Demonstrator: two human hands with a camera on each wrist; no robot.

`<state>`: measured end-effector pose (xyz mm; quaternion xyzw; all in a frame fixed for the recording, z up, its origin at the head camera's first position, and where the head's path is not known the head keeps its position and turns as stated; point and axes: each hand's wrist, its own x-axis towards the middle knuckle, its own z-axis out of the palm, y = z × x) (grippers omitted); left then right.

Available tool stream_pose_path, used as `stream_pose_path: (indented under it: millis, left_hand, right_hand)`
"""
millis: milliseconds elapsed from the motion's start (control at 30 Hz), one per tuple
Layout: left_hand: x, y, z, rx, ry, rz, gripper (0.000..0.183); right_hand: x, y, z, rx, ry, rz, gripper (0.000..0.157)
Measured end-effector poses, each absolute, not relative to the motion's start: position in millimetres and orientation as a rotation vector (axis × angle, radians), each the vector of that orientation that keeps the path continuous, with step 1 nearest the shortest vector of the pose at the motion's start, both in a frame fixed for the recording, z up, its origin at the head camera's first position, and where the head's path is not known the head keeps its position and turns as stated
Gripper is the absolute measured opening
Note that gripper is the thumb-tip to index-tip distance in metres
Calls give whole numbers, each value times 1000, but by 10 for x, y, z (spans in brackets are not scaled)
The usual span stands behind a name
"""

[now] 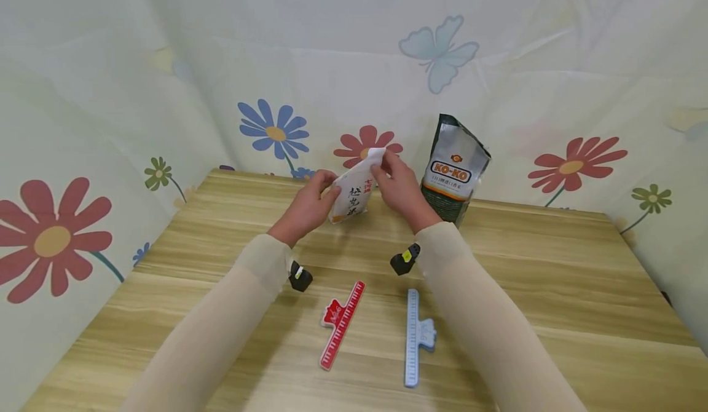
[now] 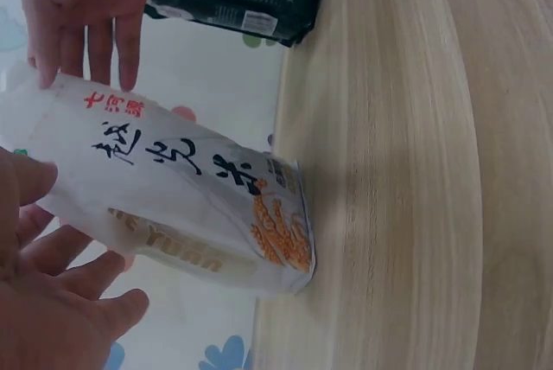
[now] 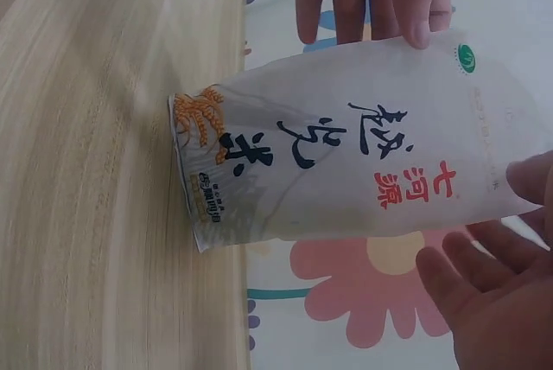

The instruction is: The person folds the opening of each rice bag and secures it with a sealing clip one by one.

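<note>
A white rice bag (image 1: 352, 192) with black and red characters stands upright toward the back of the table, its base on the wood. Orange grain ears are printed near its bottom in the right wrist view. My left hand (image 1: 311, 202) pinches the bag's upper left edge, thumb on the front and fingers behind. With its thumb on the front, my right hand (image 1: 399, 184) grips the upper right corner. The bag's top is flattened between the hands. Just right of my right hand stands a dark green and silver KO-KO bag (image 1: 455, 169), its top slanted.
A red clip (image 1: 341, 326) with a long ruler-like bar lies on the wooden table (image 1: 232, 313) between my forearms. A light blue clip (image 1: 412, 338) of the same kind lies right of it. Behind the table hangs a flower-printed cloth (image 1: 332, 67).
</note>
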<state>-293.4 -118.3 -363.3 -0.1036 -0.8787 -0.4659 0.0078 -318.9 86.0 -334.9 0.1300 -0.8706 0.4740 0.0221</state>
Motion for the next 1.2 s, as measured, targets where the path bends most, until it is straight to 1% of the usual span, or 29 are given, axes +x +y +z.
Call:
stream_pose_path:
  millis: [200, 300, 467, 767, 1033, 1200]
  left_hand:
    - [-2917, -1125, -3659, -313, -2698, -1464, 26]
    - [-2909, -1106, -3659, -306, -2665, -1443, 24]
    - [-2895, -1087, -3633, -288, -2630, -1441, 23]
    - [-2856, -1034, -3609, -333, -2600, -1501, 19]
    - [-2731, -927, -3524, -365, -2615, -1568, 19]
    - [-2669, -861, -3495, -381, -2620, -1577, 17]
  right_hand:
    - [-3166, 910, -3367, 419, -2629, 1573, 33]
    - [-3156, 930, -3364, 428, -2601, 1618, 30]
    - [-3117, 956, -3325, 416, -2583, 1659, 30]
    - [-2984, 1040, -3262, 410, -2540, 1692, 31]
    - [-2802, 1197, -3220, 421, -2501, 1711, 27]
    - [-2712, 1267, -3202, 420, -2487, 1694, 29]
